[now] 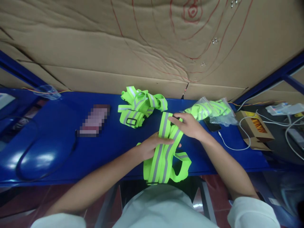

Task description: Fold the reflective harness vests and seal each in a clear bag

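Folded lengths of neon yellow-green reflective strap with grey stripes hang between my hands, in front of the blue table's near edge. My left hand is closed around the folded strap at mid-length, thumb across the front. At the upper end, my right hand pinches the strap near a dark buckle, which its fingers partly cover. A loose loop of the strap hangs out to the right, and another black buckle shows at the bottom fold. Beyond my hands lies a tangled pile of similar straps with a black buckle on it.
Clear plastic bags with more green straps lie at the back right. Beside them are a dark phone, a white cable and an open cardboard box. A blurred-out rectangular item lies left on the blue table. Cardboard stands behind.
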Available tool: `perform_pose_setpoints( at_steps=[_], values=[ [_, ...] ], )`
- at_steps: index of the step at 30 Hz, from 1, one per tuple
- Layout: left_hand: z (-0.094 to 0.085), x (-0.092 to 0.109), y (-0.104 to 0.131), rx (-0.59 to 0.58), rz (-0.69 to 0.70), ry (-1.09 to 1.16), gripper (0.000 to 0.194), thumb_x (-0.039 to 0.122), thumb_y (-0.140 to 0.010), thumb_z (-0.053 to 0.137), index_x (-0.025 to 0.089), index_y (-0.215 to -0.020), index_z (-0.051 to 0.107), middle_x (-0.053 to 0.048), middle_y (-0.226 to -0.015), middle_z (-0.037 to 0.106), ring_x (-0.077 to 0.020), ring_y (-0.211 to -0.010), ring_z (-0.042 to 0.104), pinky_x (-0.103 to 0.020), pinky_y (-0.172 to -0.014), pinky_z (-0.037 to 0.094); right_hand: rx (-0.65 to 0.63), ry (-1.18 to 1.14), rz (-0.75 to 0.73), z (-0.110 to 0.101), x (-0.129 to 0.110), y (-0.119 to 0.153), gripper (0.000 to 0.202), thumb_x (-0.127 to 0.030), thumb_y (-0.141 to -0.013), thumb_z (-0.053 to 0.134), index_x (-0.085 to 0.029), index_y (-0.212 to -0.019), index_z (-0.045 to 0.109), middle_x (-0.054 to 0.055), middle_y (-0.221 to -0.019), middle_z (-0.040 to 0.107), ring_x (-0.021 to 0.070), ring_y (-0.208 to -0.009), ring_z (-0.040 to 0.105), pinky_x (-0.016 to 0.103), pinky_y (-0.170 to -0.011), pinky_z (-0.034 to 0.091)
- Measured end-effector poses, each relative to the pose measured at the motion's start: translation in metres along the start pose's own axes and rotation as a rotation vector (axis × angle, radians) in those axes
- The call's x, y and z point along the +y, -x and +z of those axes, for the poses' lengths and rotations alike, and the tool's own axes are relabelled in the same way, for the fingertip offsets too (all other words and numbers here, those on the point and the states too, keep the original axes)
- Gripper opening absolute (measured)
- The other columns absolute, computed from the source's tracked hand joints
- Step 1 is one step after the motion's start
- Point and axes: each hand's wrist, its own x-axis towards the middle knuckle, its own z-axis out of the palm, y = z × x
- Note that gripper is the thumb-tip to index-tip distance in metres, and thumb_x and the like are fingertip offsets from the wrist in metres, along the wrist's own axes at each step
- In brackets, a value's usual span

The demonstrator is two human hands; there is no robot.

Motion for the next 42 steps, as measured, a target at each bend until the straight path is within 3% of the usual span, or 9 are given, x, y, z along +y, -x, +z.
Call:
perform_pose_setpoints(
  at_steps=[5,9,14,19,22,27,34,37,42],
  values=[
    [0.003,-0.003,0.006,-0.038,-0.041,-0.06,0.05,0.031,-0.061,0.099,0.014,-0.104,0.08,-0.013,-0.1,0.08,-0.0264,-0.087,0.076,-0.038,-0.08,0.062,-0.025,-0.165,0.142,-0.012,-0.001,0.001,0.056,-0.068,-0.09,0.064,-0.02,-0.064,0.054,-0.004,-0.062,0.045,0.0104,-0.059,0.038,0.027,-0.055,0.029],
    [0.003,-0.006,0.01,0.022,0.042,-0.23,0.053,0.034,-0.062,0.099,0.018,-0.107,0.078,-0.009,-0.102,0.08,-0.0277,-0.093,0.076,-0.039,-0.086,0.06,-0.107,-0.446,0.272,-0.012,-0.002,0.003,0.038,-0.056,-0.083,0.078,-0.022,-0.099,0.075,0.0,-0.088,0.071,0.015,-0.077,0.062,0.025,-0.065,0.048],
    [0.001,-0.01,0.01,-0.031,0.098,-0.436,0.054,0.038,-0.069,0.094,0.021,-0.116,0.075,-0.007,-0.11,0.078,-0.0292,-0.105,0.073,-0.039,-0.091,0.058,-0.18,-0.622,0.419,-0.009,0.004,0.009,0.045,-0.049,-0.082,0.082,-0.022,-0.117,0.072,0.003,-0.093,0.076,0.0155,-0.076,0.068,0.026,-0.065,0.054],
    [-0.004,-0.009,0.008,-0.075,0.15,-0.533,0.042,0.04,-0.078,0.087,0.018,-0.112,0.074,-0.008,-0.111,0.078,-0.0284,-0.105,0.073,-0.038,-0.093,0.057,-0.127,-0.175,0.069,-0.009,0.011,0.018,0.036,-0.051,-0.097,0.065,-0.022,-0.112,0.079,0.007,-0.11,0.074,0.0214,-0.103,0.069,0.034,-0.089,0.054],
    [-0.009,-0.004,0.009,-0.064,0.169,-0.563,0.044,0.042,-0.078,0.087,0.017,-0.113,0.074,-0.007,-0.111,0.078,-0.0282,-0.104,0.073,-0.037,-0.09,0.057,-0.081,0.095,-0.128,-0.012,0.003,0.028,0.049,-0.05,-0.108,0.042,-0.019,-0.124,0.076,0.011,-0.111,0.073,0.0237,-0.107,0.068,0.038,-0.096,0.052],
    [-0.016,-0.001,0.009,-0.114,0.242,-0.646,0.042,0.046,-0.082,0.084,0.016,-0.109,0.074,-0.008,-0.108,0.077,-0.0296,-0.107,0.071,-0.036,-0.091,0.056,-0.188,0.286,-0.111,-0.004,-0.013,0.043,0.076,-0.065,-0.095,0.062,-0.02,-0.154,0.053,0.015,-0.139,0.066,0.035,-0.126,0.063,0.047,-0.106,0.05],
    [-0.006,-0.004,0.004,0.002,0.15,-0.354,0.041,0.037,-0.07,0.093,0.016,-0.1,0.076,-0.009,-0.1,0.079,-0.0287,-0.094,0.076,-0.039,-0.085,0.06,-0.092,0.202,-0.108,0.016,-0.006,0.039,0.047,-0.058,-0.098,0.063,-0.021,-0.126,0.07,0.011,-0.12,0.075,0.0295,-0.108,0.07,0.04,-0.091,0.053],
    [-0.001,0.0,0.006,-0.054,0.091,-0.239,0.043,0.035,-0.069,0.094,0.016,-0.104,0.077,-0.012,-0.101,0.08,-0.0306,-0.094,0.077,-0.042,-0.086,0.061,-0.061,0.182,-0.074,0.011,-0.008,0.037,0.041,-0.059,-0.099,0.061,-0.02,-0.105,0.072,0.007,-0.097,0.075,0.0231,-0.087,0.068,0.033,-0.075,0.048],
    [0.0,-0.004,0.006,-0.172,-0.008,-0.345,0.054,0.034,-0.068,0.095,0.016,-0.115,0.075,-0.012,-0.1,0.08,-0.0309,-0.1,0.077,-0.043,-0.093,0.059,-0.028,-0.061,0.141,-0.007,-0.014,0.032,0.05,-0.067,-0.088,0.069,-0.019,-0.074,0.067,-0.001,-0.068,0.064,0.0141,-0.062,0.054,0.028,-0.057,0.036]
  ],
)
